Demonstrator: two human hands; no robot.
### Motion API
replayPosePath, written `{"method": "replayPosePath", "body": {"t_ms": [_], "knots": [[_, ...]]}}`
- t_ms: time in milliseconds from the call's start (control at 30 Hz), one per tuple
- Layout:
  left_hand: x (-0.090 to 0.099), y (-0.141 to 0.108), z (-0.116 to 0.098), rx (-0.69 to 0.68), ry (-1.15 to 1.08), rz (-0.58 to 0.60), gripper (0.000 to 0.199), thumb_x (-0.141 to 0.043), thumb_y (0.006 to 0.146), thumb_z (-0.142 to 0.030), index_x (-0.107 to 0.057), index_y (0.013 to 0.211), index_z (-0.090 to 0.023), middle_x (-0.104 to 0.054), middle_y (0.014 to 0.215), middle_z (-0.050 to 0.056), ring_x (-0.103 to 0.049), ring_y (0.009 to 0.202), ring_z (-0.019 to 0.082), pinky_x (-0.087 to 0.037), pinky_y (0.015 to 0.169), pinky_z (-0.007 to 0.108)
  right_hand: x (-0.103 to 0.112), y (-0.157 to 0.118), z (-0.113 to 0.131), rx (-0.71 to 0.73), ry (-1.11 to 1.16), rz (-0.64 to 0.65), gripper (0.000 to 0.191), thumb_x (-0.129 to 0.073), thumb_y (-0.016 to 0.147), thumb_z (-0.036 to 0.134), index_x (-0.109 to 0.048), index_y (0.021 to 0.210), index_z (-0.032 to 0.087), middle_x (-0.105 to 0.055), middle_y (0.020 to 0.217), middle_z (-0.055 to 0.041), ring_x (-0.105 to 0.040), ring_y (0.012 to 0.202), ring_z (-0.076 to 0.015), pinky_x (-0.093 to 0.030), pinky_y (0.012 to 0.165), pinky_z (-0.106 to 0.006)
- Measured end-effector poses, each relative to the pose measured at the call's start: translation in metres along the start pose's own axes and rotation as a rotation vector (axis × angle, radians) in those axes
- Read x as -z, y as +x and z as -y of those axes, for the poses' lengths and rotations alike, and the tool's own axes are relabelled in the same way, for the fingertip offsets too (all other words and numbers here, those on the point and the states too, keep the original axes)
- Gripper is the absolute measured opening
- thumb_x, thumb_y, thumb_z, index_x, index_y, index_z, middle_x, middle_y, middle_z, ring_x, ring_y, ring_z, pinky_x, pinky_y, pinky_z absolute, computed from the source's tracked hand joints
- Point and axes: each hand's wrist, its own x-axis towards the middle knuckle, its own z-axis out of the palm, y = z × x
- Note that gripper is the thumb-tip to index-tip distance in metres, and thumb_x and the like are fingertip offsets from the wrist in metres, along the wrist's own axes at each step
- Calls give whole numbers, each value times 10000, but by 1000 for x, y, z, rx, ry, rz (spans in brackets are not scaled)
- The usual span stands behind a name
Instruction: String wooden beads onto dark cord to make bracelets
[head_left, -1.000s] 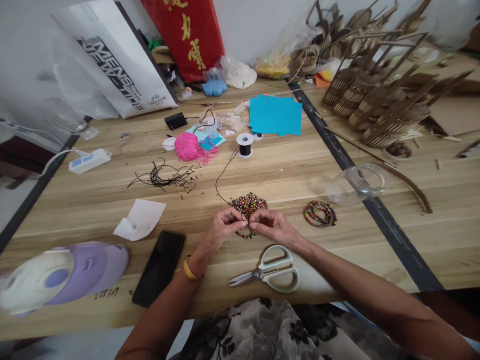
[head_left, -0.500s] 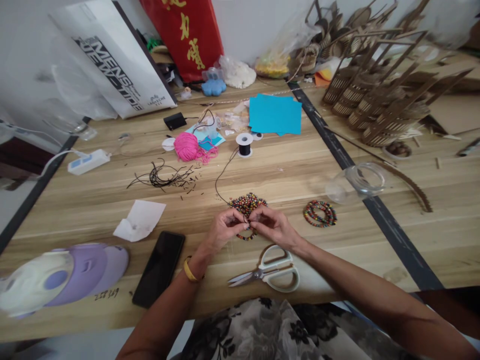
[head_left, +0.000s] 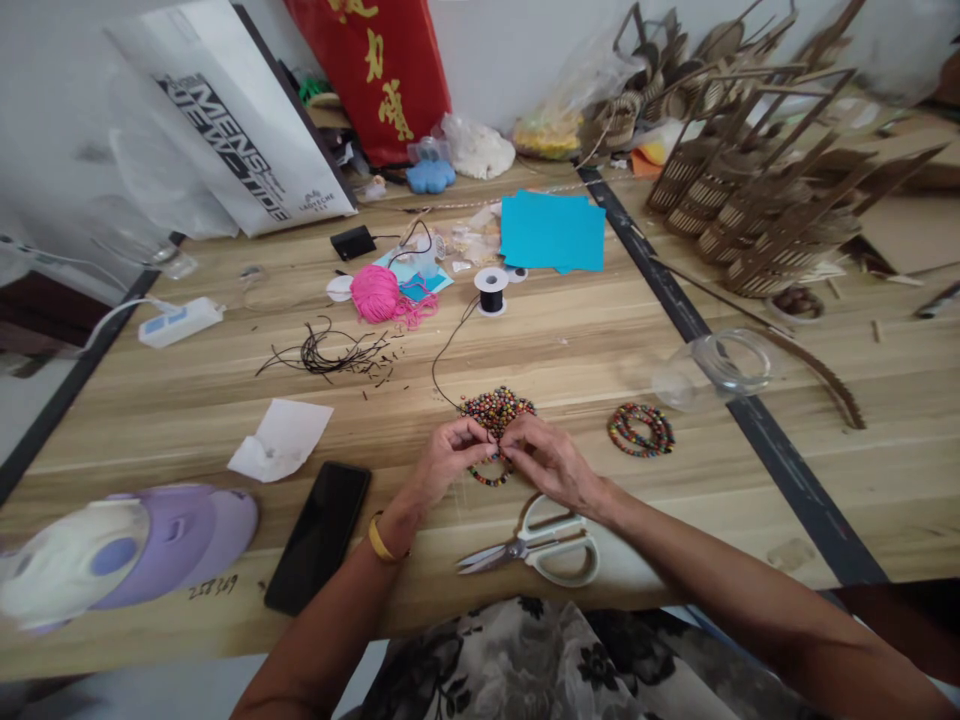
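1. One beaded strand (head_left: 491, 483), laid on the worktop (head_left: 720, 500) just below the fingertips, beside the loose beads (head_left: 499, 402); ends hidden.
2. Two hands, left hand (head_left: 442, 455) and right hand (head_left: 559, 465), set close together; each grip pinched on black cord (head_left: 491, 436), any knot too small to be made out.
3. Risk, as judged: should the cord be let slip, beads could be shed from the strand; should the heap be brushed by a finger, it could be scattered.
4. Counted: scissors (head_left: 516, 549), one pair; beaded coil (head_left: 660, 440), one, loops not countable; cord spool (head_left: 491, 297), one; phone (head_left: 319, 535), one; pink yarn ball (head_left: 375, 293), one; loose beads, too many to be counted.
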Motion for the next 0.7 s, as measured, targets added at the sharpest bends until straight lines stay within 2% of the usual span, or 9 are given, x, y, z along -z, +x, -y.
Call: {"method": "replayPosePath", "body": {"t_ms": [333, 500, 600, 700], "knots": [[2, 4, 10, -3, -103, 13, 218, -777, 621, -269, -617, 682, -133, -634, 686, -1, -538, 619, 95, -419, 636, 211, 0, -1, -1, 82, -97, 41, 139, -467, 939, 206, -602, 947, 173, -612, 901, -93, -591, 822, -170, -502, 724, -296], [3, 5, 10, 31, -120, 7, 244, -800, 573, -282, -625, 657, -133, -618, 647, -6, -526, 599, 97, -410, 610, 216, 1, -6, -5, 153, -206, 62, 177, -450, 947, 194, -608, 1024, 179, -621, 981, -106, -600, 921, -180, -521, 794, -305], [4, 5, 8, 20, -121, 11, 238, -806, 559, -270, -635, 647, -131, -623, 656, -1, -527, 613, 97, -412, 617, 214, 2, -7, -6, 198, -271, 100, 189, -444, 949, 185, -613, 1033, 178, -626, 1005, -108, -604, 927, -181, -524, 787, -300], [3, 4, 6, 9, -127, 16, 221, -803, 564, -255, -642, 652, -132, -632, 670, -1, -533, 620, 92, -418, 626, 208, 2, -6, -5, 195, -235, 86, 177, -451, 945, 182, -612, 1016, 170, -632, 997, -115, -608, 912, -179, -523, 780, -301]]}}
